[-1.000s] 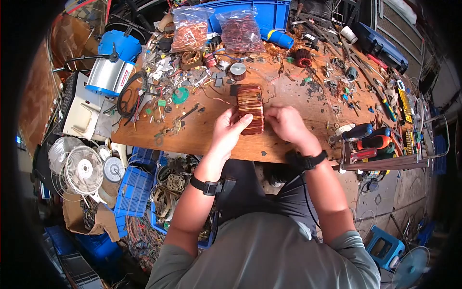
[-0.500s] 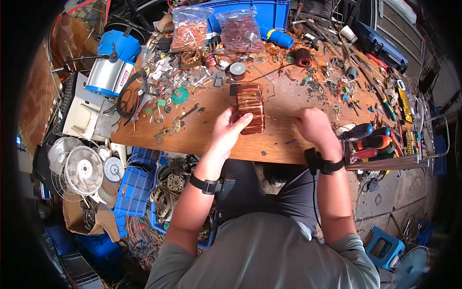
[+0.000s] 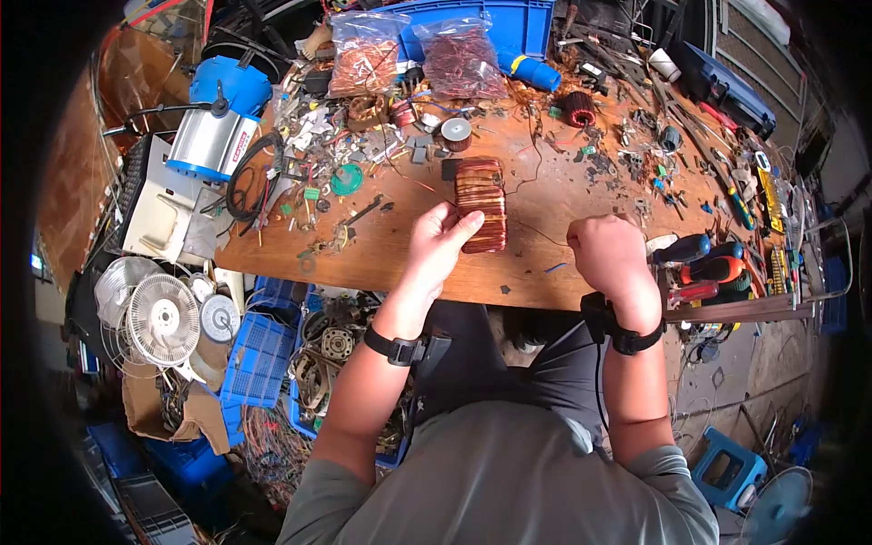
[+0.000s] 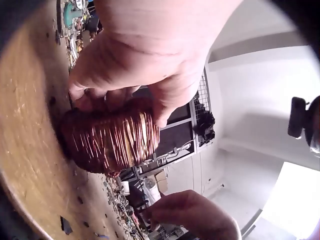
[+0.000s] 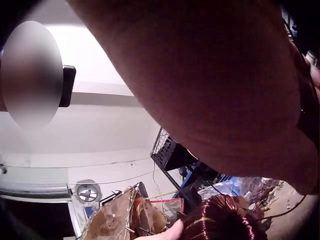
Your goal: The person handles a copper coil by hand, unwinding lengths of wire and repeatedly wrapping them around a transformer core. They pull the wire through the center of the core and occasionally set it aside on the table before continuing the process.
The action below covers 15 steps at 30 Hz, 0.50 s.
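A block-shaped coil of copper wire (image 3: 480, 204) (image 4: 112, 142) (image 5: 217, 222) stands on the wooden table, held at its left side by my left hand (image 3: 432, 250) (image 4: 145, 60), thumb over its face and fingers behind. To the right of the coil, my right hand (image 3: 613, 261) (image 4: 195, 212) (image 5: 215, 95) hovers above the table with curled fingers. A thin wire (image 3: 538, 232) runs from the coil's right side to these fingers, which pinch it; the fingertips themselves are mostly hidden.
Bags of copper wire (image 3: 363, 65), a blue crate (image 3: 518, 23) and scattered scraps lie at the back. Screwdrivers (image 3: 713, 268) stand at the right edge, a blue-and-silver machine (image 3: 213, 127) at the left. Loose wires (image 3: 536, 154) extend behind the coil.
My right hand has moved from beside the coil out to the right, and a thin wire now spans between them. My left hand keeps its grip. The head view has shifted slightly.
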Available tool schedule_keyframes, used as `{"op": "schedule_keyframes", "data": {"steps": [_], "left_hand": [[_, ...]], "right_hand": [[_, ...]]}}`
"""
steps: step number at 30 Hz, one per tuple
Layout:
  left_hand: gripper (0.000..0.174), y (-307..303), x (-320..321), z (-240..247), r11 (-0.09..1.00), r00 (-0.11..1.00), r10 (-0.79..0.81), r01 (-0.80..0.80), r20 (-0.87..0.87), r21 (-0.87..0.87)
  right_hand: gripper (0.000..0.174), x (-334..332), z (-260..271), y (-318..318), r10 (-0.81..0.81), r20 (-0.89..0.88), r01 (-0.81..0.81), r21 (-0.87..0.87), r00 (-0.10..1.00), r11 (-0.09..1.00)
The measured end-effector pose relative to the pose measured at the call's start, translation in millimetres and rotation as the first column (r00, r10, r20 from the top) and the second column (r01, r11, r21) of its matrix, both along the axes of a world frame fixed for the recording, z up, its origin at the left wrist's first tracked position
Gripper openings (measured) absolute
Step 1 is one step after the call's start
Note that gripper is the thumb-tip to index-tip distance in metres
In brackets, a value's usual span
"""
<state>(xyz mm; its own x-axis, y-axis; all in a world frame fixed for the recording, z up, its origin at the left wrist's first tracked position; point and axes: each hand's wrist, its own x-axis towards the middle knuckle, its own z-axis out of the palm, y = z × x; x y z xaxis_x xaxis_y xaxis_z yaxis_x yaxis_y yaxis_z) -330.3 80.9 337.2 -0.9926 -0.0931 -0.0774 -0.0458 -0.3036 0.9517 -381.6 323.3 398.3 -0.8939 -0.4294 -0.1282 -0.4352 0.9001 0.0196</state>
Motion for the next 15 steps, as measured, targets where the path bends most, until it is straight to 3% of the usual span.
{"op": "schedule_keyframes", "data": {"steps": [4, 6, 8, 10, 12, 14, 15], "left_hand": [[0.028, 2, 2, 3, 1.000, 1.000, 0.003, -0.002, -0.016, 0.026], [0.028, -1, 1, -1, 1.000, 1.000, -0.006, 0.006, -0.016, 0.011], [0.027, -2, 0, -4, 1.000, 1.000, -0.013, 0.013, -0.018, -0.007], [0.028, 0, 2, -5, 0.998, 0.999, -0.033, 0.034, -0.016, 0.047], [0.028, 3, 2, -2, 0.999, 1.000, -0.012, 0.013, -0.017, 0.044], [0.028, 3, -1, 0, 0.999, 1.000, 0.015, -0.014, -0.026, 0.047], [0.028, 3, -1, 0, 0.999, 1.000, 0.015, -0.014, -0.020, 0.044]], "right_hand": [[0.013, -9, -16, 0, 0.036, 0.042, -0.031, -0.103, 0.998, 0.994], [0.012, -26, -41, -14, 0.135, -0.151, -0.177, -0.314, 0.979, 0.933], [0.011, -40, -67, -38, 0.234, -0.226, -0.297, -0.306, 0.946, 0.905], [0.013, -31, -48, -59, 0.269, -0.188, -0.328, -0.475, 0.944, 0.817], [0.018, -25, -39, -54, 0.232, -0.114, -0.259, -0.444, 0.966, 0.858], [0.023, -2, -9, -44, 0.184, -0.415, -0.333, -0.324, 0.891, 0.885], [0.025, 10, 17, -45, 0.136, -0.453, -0.319, -0.357, 0.881, 0.878]]}}
